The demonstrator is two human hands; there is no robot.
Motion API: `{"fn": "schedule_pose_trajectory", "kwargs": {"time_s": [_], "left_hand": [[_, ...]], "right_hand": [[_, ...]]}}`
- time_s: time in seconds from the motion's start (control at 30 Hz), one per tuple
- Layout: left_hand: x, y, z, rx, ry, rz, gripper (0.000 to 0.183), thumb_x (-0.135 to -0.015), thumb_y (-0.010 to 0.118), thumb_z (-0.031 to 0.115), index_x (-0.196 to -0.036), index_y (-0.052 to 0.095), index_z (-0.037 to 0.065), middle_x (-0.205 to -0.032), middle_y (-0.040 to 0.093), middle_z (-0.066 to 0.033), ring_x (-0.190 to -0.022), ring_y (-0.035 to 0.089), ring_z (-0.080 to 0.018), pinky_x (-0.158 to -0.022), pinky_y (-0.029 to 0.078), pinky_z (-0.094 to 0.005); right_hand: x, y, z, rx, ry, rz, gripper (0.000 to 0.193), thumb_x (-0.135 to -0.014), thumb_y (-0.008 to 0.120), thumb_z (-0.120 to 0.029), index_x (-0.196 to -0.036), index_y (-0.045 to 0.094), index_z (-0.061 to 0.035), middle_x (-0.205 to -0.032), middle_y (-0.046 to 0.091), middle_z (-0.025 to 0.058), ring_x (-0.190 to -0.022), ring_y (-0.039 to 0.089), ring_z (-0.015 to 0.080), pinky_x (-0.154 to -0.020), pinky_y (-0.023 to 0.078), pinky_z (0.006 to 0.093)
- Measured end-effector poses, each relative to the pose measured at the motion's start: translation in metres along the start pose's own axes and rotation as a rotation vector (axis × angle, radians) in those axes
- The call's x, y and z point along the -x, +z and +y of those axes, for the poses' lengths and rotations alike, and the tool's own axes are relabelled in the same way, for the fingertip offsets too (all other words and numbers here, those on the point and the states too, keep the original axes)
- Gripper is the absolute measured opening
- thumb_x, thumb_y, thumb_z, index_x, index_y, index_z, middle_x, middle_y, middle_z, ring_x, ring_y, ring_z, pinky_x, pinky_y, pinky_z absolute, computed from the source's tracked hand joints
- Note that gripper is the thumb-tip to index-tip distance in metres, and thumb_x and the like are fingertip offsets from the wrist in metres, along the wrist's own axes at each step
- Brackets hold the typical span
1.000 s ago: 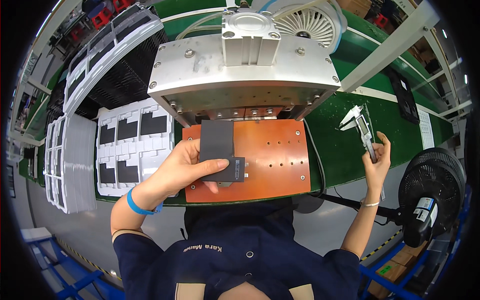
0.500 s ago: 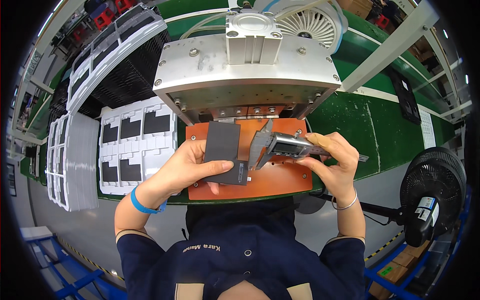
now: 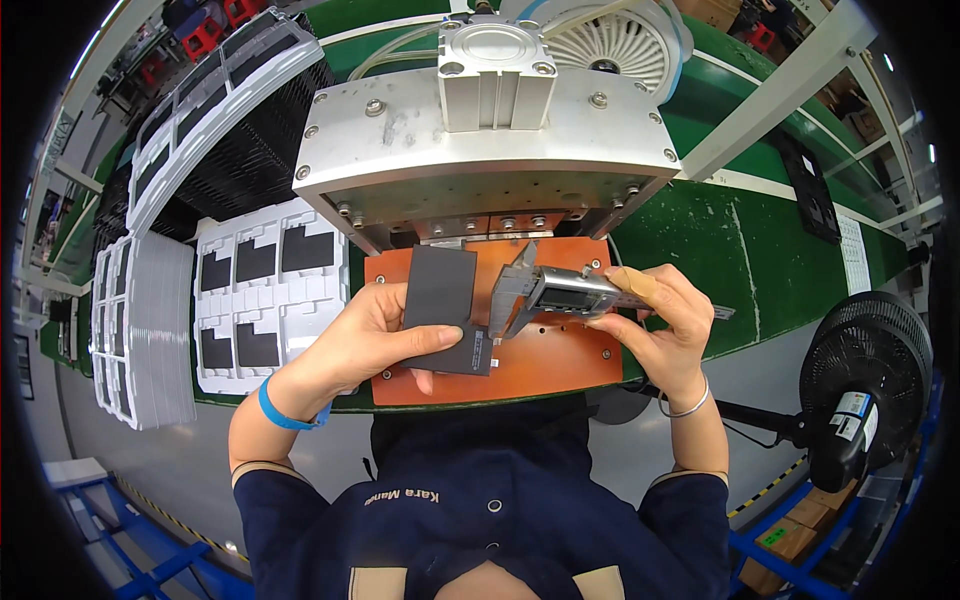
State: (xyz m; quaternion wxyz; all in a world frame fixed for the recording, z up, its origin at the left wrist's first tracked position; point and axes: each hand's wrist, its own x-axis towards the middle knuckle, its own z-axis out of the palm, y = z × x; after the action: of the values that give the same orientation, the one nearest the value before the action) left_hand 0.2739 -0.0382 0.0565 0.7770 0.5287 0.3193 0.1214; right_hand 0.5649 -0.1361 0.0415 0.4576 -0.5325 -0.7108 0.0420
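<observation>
My left hand (image 3: 385,335) grips a flat black battery-like pack (image 3: 441,295) with a notched side, its thumb lying across the face. A small printed patch shows near the pack's lower right corner. In my right hand (image 3: 665,315) is a digital caliper (image 3: 570,292), pinched between thumb and fingers. The caliper's jaws stand apart and point toward the pack, a little to its right, with nothing seen between them. Both are held above an orange base plate (image 3: 560,365) in front of a metal press (image 3: 490,160). My left fingers are partly hidden behind the pack.
At left, a white tray (image 3: 270,315) holds several black pieces, beside a stack of white trays (image 3: 155,335). A taller stack of filled trays (image 3: 235,110) rises behind. A black fan (image 3: 865,385) stands at right; a white fan (image 3: 615,50) sits behind the press on the green bench (image 3: 700,235).
The view has shifted slightly. Pack and caliper keep nearly the same place, both still held, with the caliper's jaws still apart.
</observation>
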Motion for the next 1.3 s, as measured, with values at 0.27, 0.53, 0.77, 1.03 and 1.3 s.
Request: {"fn": "schedule_pose_trajectory", "kwargs": {"time_s": [0.27,0.53,0.77,1.03,1.3], "left_hand": [[0.001,-0.001,-0.001,-0.012,-0.028,0.008,0.030,-0.095,0.068,0.016,-0.117,0.065,-0.004,-0.102,0.073,-0.0110,-0.069,0.070,-0.0122,-0.054,0.056,-0.0207],[0.000,-0.001,-0.003,-0.033,-0.029,0.039,0.030,-0.094,0.069,0.016,-0.116,0.065,-0.003,-0.099,0.074,-0.0112,-0.062,0.069,-0.0118,-0.052,0.054,-0.0195],[0.000,0.000,-0.003,-0.029,-0.032,0.049,0.029,-0.094,0.069,0.016,-0.116,0.065,-0.002,-0.098,0.074,-0.0109,-0.061,0.068,-0.0116,-0.051,0.052,-0.0184],[0.000,-0.003,-0.010,-0.034,-0.015,0.059,0.028,-0.094,0.070,0.020,-0.114,0.067,0.001,-0.096,0.074,-0.0104,-0.058,0.068,-0.0113,-0.046,0.044,-0.0164],[-0.001,-0.006,-0.011,-0.029,-0.014,0.036,0.027,-0.094,0.070,0.021,-0.112,0.067,0.001,-0.096,0.074,-0.0090,-0.059,0.069,-0.0113,-0.044,0.041,-0.0157]], "right_hand": [[0.000,-0.001,-0.001,0.005,-0.014,-0.004,0.044,-0.064,0.089,-0.016,-0.105,0.076,-0.0060,-0.078,0.068,0.0039,-0.060,0.058,0.0128,-0.051,0.045,0.0243],[0.002,0.000,0.000,-0.005,-0.031,-0.002,0.045,-0.064,0.089,-0.014,-0.105,0.076,-0.0051,-0.079,0.069,0.0049,-0.063,0.062,0.0136,-0.054,0.048,0.0243],[0.002,0.000,0.001,-0.014,-0.016,-0.013,0.045,-0.064,0.089,-0.014,-0.106,0.076,-0.0049,-0.080,0.069,0.0051,-0.063,0.062,0.0139,-0.055,0.049,0.0245],[0.004,-0.002,-0.001,-0.022,-0.010,-0.023,0.044,-0.064,0.089,-0.015,-0.105,0.076,-0.0044,-0.081,0.071,0.0057,-0.063,0.063,0.0138,-0.056,0.050,0.0243],[0.007,-0.001,-0.001,-0.048,-0.029,-0.025,0.044,-0.064,0.089,-0.015,-0.104,0.076,-0.0042,-0.081,0.071,0.0054,-0.063,0.064,0.0134,-0.055,0.050,0.0241]]}}
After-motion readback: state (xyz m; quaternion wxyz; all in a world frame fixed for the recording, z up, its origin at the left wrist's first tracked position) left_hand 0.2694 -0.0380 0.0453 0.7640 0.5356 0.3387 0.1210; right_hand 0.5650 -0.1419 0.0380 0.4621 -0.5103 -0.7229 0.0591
